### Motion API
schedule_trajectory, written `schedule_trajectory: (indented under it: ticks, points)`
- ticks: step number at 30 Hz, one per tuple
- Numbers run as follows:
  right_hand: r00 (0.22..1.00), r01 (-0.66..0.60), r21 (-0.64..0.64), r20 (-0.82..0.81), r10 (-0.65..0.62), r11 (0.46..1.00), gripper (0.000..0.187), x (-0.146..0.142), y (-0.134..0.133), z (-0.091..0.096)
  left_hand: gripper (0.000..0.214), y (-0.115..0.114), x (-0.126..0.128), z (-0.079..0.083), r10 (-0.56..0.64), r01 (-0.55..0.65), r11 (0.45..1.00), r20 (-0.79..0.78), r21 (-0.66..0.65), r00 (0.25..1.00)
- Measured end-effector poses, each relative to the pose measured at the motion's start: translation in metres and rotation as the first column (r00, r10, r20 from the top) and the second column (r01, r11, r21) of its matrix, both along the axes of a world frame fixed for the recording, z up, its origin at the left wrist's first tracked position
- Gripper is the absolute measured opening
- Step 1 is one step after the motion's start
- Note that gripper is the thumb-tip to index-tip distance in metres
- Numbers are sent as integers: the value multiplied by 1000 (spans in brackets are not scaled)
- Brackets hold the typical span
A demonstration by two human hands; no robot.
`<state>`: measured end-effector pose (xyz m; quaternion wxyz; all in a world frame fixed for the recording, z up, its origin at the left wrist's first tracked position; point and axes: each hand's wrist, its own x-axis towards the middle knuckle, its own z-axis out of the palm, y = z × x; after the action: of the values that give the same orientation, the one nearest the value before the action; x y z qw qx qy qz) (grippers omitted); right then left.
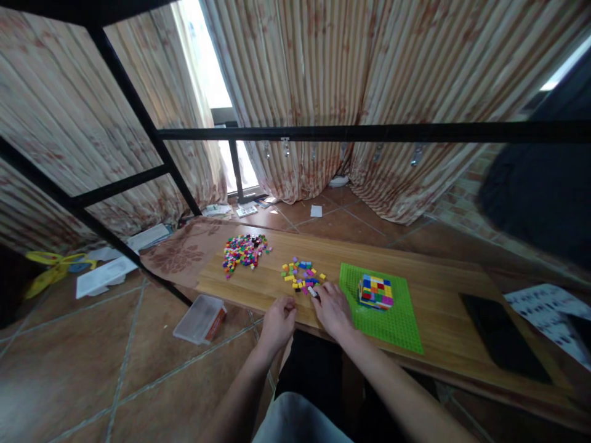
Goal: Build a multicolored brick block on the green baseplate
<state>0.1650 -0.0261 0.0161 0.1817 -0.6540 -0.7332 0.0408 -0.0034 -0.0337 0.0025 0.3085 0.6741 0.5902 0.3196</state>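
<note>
My right hand [333, 307] is at the front edge of the table, its fingers pinched around a small white toy brick [313, 291]. My left hand [279, 319] sits to its left with the fingers curled together; whatever they may hold is hidden. Just beyond both hands lies a loose spread of coloured toy bricks [295, 278], several of them yellow. To the right of my right hand, a green baseplate [392, 329] carries a multicoloured block of joined bricks [376, 291].
A larger heap of mixed bricks [242, 251] lies on the left of the wooden table [263, 292]. A dark flat panel [503, 335] rests at the right end. On the floor stands a clear plastic box [198, 320]. Black metal bars [323, 133] cross beyond the table.
</note>
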Motion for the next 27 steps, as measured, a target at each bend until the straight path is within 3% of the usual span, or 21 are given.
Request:
schedule_trajectory:
  ticks: [8, 17, 27]
  points:
    - [998, 69, -58, -2, -70, 996, 18, -4, 9, -3, 27, -2, 3, 3, -24, 26, 999, -76, 32, 997]
    - [987, 77, 44, -144, -70, 996, 22, -4, 10, -17, 28, -2, 3, 6, -38, 40, 999, -73, 26, 997]
    - [951, 100, 53, -299, -80, 994, 26, -1, -21, -12, 26, 0, 3, 8, -38, 38, 999, -80, 4, 996]
